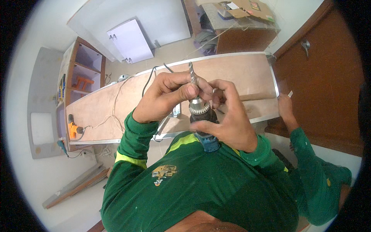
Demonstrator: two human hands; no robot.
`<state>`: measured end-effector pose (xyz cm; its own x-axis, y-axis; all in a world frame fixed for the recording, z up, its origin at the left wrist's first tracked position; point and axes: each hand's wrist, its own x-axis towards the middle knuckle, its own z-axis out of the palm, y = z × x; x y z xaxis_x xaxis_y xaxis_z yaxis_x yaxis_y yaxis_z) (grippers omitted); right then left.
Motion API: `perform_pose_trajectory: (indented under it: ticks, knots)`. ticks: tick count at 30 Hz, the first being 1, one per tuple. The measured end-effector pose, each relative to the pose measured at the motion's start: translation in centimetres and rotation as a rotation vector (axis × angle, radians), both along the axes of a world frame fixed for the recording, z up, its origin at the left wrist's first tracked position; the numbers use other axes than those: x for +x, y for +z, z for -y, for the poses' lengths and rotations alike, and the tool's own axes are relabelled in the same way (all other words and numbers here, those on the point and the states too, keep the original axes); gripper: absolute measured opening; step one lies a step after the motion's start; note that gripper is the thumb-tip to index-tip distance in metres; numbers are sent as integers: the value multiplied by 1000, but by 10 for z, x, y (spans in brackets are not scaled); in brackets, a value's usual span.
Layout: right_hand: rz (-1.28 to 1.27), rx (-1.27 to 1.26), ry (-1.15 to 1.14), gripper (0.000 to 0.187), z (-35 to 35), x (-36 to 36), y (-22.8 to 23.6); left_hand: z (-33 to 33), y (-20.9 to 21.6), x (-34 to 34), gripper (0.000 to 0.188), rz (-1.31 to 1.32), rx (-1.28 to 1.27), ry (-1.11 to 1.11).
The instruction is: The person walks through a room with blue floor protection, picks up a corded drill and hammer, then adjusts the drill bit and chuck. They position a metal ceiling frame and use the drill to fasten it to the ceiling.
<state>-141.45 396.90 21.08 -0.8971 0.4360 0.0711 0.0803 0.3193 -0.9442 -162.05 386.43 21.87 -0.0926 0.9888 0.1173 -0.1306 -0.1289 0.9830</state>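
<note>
A blue-and-black power drill stands upright against the front of my green shirt, its metal chuck pointing away from me. A spiral drill bit sticks out beyond the chuck. My left hand pinches the bit's lower part between thumb and fingers, just above the chuck. On the drill's right side, my right hand is curled round, with its thumb across the dark collar and its fingers bent beside the chuck. How far the bit sits inside the jaws is hidden by my left fingers.
Beneath my hands lies a long wooden panel with white edges. A yellow drill and loose cables rest at its left end. A co-worker's hand touches the right end. Open shelving stands left; a brown door is right.
</note>
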Motion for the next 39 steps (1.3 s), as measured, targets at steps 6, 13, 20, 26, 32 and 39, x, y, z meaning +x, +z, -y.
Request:
perform_pose_trajectory:
  ticks: [6, 13, 20, 26, 32, 39]
  knots:
    - [-164, -744, 101, 88, -9, -11, 0, -1, -2, 1, 34, 32, 16, 1]
    - [-116, -39, -170, 84, 21, -13, -4, -7, -3, 0, 32, 16, 30, -6]
    - [-173, -520, 56, 79, 2, -6, -11, -4, -3, 8, 33, 47, 34, 4]
    - [-80, 181, -184, 74, 27, -10, -9, 1, -7, 13, 35, 74, 55, 72]
    - [-143, -160, -132, 74, 17, -5, -21, 0, -9, 5, 48, 100, 24, -3]
    - [-134, -337, -98, 65, 15, -5, -13, 0, -17, 17, 57, 330, 58, 84]
